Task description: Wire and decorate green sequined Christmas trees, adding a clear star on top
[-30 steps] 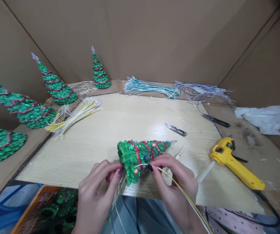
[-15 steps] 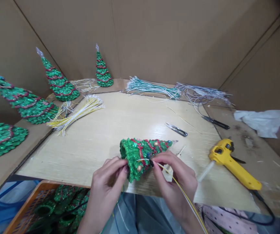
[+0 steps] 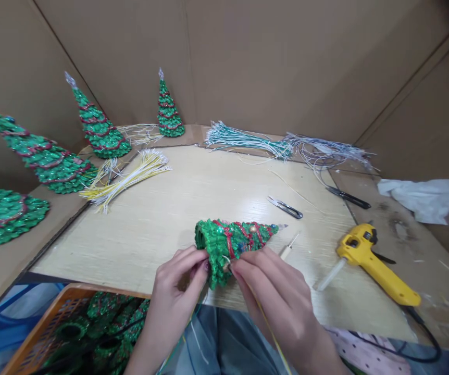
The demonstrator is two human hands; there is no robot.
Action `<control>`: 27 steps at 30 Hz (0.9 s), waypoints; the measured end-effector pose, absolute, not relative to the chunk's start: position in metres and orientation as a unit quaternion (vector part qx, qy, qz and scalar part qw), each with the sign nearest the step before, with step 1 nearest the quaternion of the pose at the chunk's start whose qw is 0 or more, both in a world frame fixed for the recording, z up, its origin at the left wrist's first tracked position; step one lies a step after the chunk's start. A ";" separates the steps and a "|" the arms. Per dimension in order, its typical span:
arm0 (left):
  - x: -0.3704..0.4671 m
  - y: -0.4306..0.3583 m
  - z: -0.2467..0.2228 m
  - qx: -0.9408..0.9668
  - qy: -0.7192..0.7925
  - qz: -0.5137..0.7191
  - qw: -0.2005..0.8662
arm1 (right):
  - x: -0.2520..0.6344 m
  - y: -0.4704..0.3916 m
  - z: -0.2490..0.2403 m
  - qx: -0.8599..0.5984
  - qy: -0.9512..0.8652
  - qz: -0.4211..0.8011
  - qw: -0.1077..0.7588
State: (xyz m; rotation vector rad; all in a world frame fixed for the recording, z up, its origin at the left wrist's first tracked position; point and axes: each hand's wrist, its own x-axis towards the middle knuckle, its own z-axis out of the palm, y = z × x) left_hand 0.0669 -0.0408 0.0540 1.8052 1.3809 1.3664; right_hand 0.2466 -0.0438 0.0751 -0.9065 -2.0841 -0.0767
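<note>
A small green glittery Christmas tree [image 3: 219, 242] lies on its side, its hollow base to the left and its clear tip to the right. Red garland and small baubles cover it. My left hand [image 3: 181, 284] pinches the rim of the base. Close against the tree's lower side, my right hand [image 3: 277, 291] is closed on a thin yellow-and-white wire [image 3: 265, 317], which trails down past my palm. The wire's white end curls at the tree's surface beside a gold bauble; my fingertips partly hide it. More wires hang below my left hand.
A yellow glue gun [image 3: 376, 265] lies at right. Thread snips [image 3: 285, 207], a thin pointed tool [image 3: 290, 247] and black snips [image 3: 348, 197] lie nearer. Wire bundles [image 3: 128, 179] and finished-looking trees [image 3: 101, 130] line the left and back. An orange basket [image 3: 39, 325] holds more trees.
My right hand has moved left and down along the tree, nearer the base, covering more of the wire. My left hand keeps its pinch on the rim. The view has shifted slightly.
</note>
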 end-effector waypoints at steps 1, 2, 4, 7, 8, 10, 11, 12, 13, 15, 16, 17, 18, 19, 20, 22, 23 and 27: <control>0.067 -0.041 0.054 0.661 0.502 0.500 0.247 | 0.245 -0.042 0.076 -0.363 -0.835 -0.017 0.414; 0.067 -0.040 0.053 0.663 0.497 0.499 0.252 | 0.244 -0.040 0.076 -0.366 -0.832 0.006 0.416; 0.067 -0.039 0.052 0.670 0.487 0.497 0.257 | 0.240 -0.035 0.076 -0.376 -0.808 0.078 0.447; 0.067 -0.037 0.053 0.683 0.490 0.477 0.256 | 0.238 -0.030 0.074 -0.393 -0.747 0.202 0.498; 0.067 -0.037 0.053 0.687 0.496 0.465 0.257 | 0.238 -0.030 0.073 -0.402 -0.727 0.234 0.504; 0.068 -0.037 0.053 0.695 0.506 0.443 0.255 | 0.241 -0.033 0.073 -0.427 -0.683 0.293 0.515; 0.067 -0.037 0.053 0.698 0.511 0.437 0.247 | 0.244 -0.036 0.073 -0.440 -0.653 0.322 0.525; 0.067 -0.038 0.053 0.701 0.516 0.435 0.231 | 0.247 -0.039 0.073 -0.451 -0.617 0.350 0.542; 0.066 -0.039 0.052 0.705 0.520 0.435 0.209 | 0.251 -0.042 0.073 -0.458 -0.578 0.373 0.563; 0.062 -0.042 0.050 0.716 0.525 0.434 0.154 | 0.260 -0.049 0.075 -0.458 -0.506 0.398 0.613; 0.060 -0.044 0.048 0.722 0.526 0.430 0.127 | 0.264 -0.051 0.076 -0.454 -0.478 0.401 0.636; 0.057 -0.046 0.047 0.728 0.528 0.425 0.103 | 0.267 -0.054 0.077 -0.448 -0.459 0.402 0.654; 0.054 -0.048 0.046 0.733 0.530 0.419 0.083 | 0.269 -0.056 0.078 -0.440 -0.447 0.400 0.668; 0.051 -0.051 0.045 0.734 0.535 0.413 0.066 | 0.270 -0.057 0.079 -0.434 -0.445 0.398 0.674; 0.048 -0.054 0.044 0.732 0.543 0.408 0.055 | 0.270 -0.059 0.080 -0.432 -0.449 0.391 0.677; 0.043 -0.060 0.043 0.724 0.560 0.399 0.044 | 0.269 -0.061 0.081 -0.447 -0.475 0.355 0.670; 0.041 -0.064 0.043 0.718 0.569 0.398 0.041 | 0.267 -0.062 0.081 -0.462 -0.494 0.322 0.663; 0.028 -0.076 0.037 0.668 0.614 0.416 0.056 | 0.261 -0.061 0.079 -0.481 -0.608 0.188 0.603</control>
